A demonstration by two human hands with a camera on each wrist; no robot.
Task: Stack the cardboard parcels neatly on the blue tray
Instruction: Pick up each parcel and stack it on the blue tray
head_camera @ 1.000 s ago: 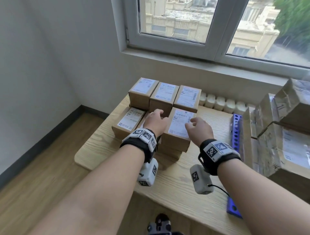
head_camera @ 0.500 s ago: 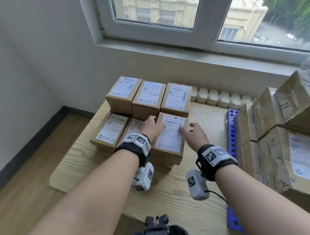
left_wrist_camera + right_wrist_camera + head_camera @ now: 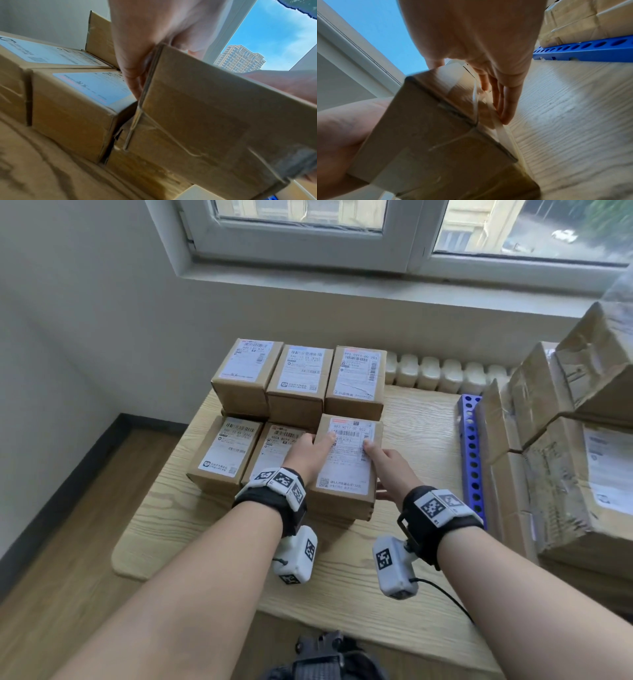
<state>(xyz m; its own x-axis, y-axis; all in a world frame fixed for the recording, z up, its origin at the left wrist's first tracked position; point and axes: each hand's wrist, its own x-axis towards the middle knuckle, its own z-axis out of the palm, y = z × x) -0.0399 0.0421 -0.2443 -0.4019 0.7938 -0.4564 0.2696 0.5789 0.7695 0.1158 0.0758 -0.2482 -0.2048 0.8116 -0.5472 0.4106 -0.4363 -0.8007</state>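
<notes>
Several small labelled cardboard parcels stand in two rows at the left of the wooden table [image 3: 414, 419]. Both hands hold the front right parcel [image 3: 346, 463], which sits on top of another parcel. My left hand [image 3: 310, 450] has its thumb on the label and its fingers down the left side [image 3: 135, 83], in the gap beside the neighbouring parcel [image 3: 77, 102]. My right hand [image 3: 387, 463] has a finger on top and straight fingers [image 3: 503, 102] down the right side. The blue tray [image 3: 471, 446] lies to the right, under larger parcels [image 3: 565, 467].
A row of white plastic bottles [image 3: 442, 373] lines the wall behind the table. A windowsill and window rise above them. Bare table top lies between the small stack and the tray's perforated rim [image 3: 582, 51]. The table's left edge drops to the floor [image 3: 78, 508].
Both hands have slid from the top of the front right parcel to grip its left and right sides. The view has moved in closer over the stack.
</notes>
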